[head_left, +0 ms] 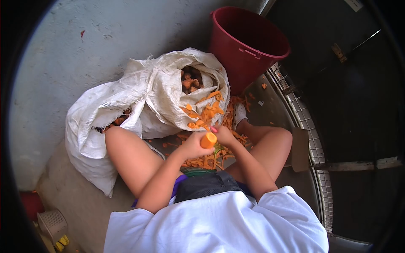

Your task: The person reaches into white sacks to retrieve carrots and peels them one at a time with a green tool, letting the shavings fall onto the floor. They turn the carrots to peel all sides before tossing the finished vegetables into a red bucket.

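My left hand [193, 146] is wrapped round a peeled carrot [209, 140], whose bright orange blunt end faces up toward me. Close beside it, my right hand [224, 135] is closed on a small pink-handled tool [214, 130]; its working end is too small to make out. Both hands are between my bent knees. Orange peel strips [202, 162] lie on the floor beneath them, and more peelings [211, 110] hang over the rim of the white woven sack [168, 80] just ahead. Brown-orange unpeeled carrots [192, 80] show in that sack's opening.
A second white sack [90, 126] with carrots inside stands by my left knee. Ahead to the right is a tall red bucket [249, 55]. A dark panel with a wire-mesh edge [303, 114] borders the right side. A perforated beige basket [52, 223] sits at lower left.
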`<state>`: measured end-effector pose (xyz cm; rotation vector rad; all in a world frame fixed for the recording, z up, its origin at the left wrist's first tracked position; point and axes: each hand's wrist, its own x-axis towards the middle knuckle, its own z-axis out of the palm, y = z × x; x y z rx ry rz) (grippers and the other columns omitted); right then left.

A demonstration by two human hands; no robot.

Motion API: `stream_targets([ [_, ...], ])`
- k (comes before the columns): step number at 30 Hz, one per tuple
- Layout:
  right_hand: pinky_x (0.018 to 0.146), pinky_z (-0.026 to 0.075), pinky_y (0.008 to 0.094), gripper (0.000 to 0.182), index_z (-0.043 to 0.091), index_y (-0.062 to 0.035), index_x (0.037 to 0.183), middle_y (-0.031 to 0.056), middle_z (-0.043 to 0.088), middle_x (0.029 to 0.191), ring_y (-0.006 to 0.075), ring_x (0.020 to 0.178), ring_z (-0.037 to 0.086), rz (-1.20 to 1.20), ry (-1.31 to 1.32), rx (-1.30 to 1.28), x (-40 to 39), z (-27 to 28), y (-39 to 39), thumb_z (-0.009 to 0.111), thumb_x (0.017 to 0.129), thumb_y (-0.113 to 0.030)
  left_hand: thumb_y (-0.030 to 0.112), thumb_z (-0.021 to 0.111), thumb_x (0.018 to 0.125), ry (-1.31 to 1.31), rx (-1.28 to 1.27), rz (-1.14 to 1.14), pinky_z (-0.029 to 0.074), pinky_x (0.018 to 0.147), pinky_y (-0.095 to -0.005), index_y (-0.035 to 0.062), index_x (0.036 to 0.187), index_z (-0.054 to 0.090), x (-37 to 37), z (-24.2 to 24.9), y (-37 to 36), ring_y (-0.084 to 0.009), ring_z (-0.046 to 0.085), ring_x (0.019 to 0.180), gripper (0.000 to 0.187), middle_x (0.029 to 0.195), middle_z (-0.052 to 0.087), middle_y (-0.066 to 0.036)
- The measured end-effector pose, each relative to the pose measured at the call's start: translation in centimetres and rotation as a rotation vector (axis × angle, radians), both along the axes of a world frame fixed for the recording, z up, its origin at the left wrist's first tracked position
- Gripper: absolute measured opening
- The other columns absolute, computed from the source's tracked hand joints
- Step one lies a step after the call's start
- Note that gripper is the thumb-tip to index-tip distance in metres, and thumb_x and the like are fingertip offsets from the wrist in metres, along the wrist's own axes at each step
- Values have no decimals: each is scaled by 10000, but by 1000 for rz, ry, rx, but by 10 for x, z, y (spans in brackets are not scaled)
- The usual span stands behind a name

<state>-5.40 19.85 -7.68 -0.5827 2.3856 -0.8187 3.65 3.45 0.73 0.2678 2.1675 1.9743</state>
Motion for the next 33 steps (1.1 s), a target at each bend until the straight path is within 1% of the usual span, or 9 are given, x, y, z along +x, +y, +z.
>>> stream_targets([
  [5, 725, 426, 349, 282, 573, -15, 912, 194, 590, 871, 303, 809, 562, 152, -162, 0, 17, -25, -9, 478, 779, -244, -16, 593, 704, 108, 305, 135, 423, 684, -262, 63, 1006, 398, -7, -8, 5, -112, 491, 736, 368, 789, 489, -36],
  [8, 739, 421, 337, 268, 549, -17, 957, 150, 585, 912, 246, 832, 553, 208, -254, -361, 27, -33, -17, 493, 778, -208, -27, 581, 719, 133, 119, 316, 431, 691, -268, 105, 1104, 262, -5, -13, 11, -125, 486, 745, 517, 855, 456, -52],
  [9, 770, 412, 321, 285, 505, -26, 1019, 104, 548, 971, 182, 877, 515, 281, -367, -405, 33, 9, -23, 514, 771, -166, -22, 579, 723, 170, 104, 331, 433, 690, -269, 110, 1101, 252, -4, -17, 12, -125, 486, 748, 517, 878, 446, -58],
  [13, 793, 407, 301, 299, 471, -37, 1055, 73, 508, 1011, 158, 909, 483, 237, -656, -573, 47, -3, -32, 516, 781, -147, -17, 570, 735, 290, -17, 383, 437, 689, -273, 119, 1070, 239, -7, -29, 11, -126, 485, 774, 490, 944, 408, -77],
  [19, 768, 416, 280, 282, 497, -39, 1042, 64, 520, 982, 141, 886, 492, 273, -544, -627, 43, -5, -29, 510, 797, -179, -8, 554, 753, 237, 168, 405, 433, 721, -273, 115, 1044, 244, -10, -25, 11, -136, 470, 836, 443, 957, 391, -87],
  [22, 740, 421, 252, 288, 511, -47, 1040, 53, 539, 953, 112, 850, 501, 63, -727, -458, 29, -7, -29, 507, 809, -220, -1, 551, 755, 245, 347, 473, 412, 764, -279, 86, 1050, 275, -17, -26, 3, -155, 475, 862, 414, 966, 427, -101],
  [27, 755, 412, 244, 345, 509, -15, 1040, 36, 552, 923, 112, 832, 521, -276, -709, -723, 5, 33, -20, 468, 860, -306, 14, 584, 742, -27, 534, 511, 423, 773, -275, 41, 1110, 355, -19, -8, -25, -151, 523, 870, 435, 930, 541, -100],
  [30, 751, 408, 255, 297, 513, 2, 988, 45, 550, 899, 128, 819, 530, -405, -630, -876, -10, 33, -7, 583, 775, -193, 45, 616, 731, -204, 349, 378, 447, 696, -272, 23, 1032, 457, -18, -10, -38, -142, 540, 798, 342, 883, 555, -81],
  [33, 719, 406, 244, 263, 515, 8, 974, 37, 545, 878, 117, 790, 523, -432, -589, -901, -18, 33, 2, 569, 765, -143, 136, 696, 674, -232, 3, 173, 445, 637, -263, 14, 1004, 496, -19, -23, -40, -124, 543, 730, 404, 804, 577, -58],
])
